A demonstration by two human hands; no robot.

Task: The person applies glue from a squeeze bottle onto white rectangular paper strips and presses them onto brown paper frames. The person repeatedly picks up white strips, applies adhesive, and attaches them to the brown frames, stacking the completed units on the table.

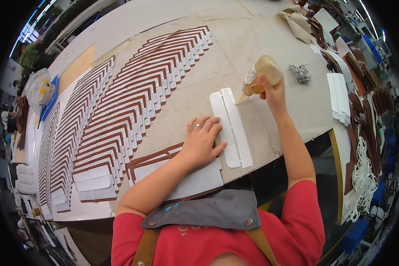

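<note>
My right hand (275,93) grips a translucent squeeze bottle (266,66) holding amber liquid, tipped nozzle-down. Its pointed tip is at the right edge of a long white panel (230,133), near the upper end; whether it touches cannot be told. The panel has a seam running lengthwise and lies near the table's front edge. My left hand (203,141), a ring on one finger, rests flat with fingers apart, thumb and fingertips on the panel's left side. Beneath my left forearm lie white pieces with brown borders (199,179), partly hidden by the arm.
Long overlapping rows of brown-edged white pieces (131,104) cover the table's left. Crumpled foil (300,73) sits right of the bottle. At far right are white strips (338,95) and tangled white cord (361,177). A bagged container (44,94) stands far left; a person in green (29,55) is beyond.
</note>
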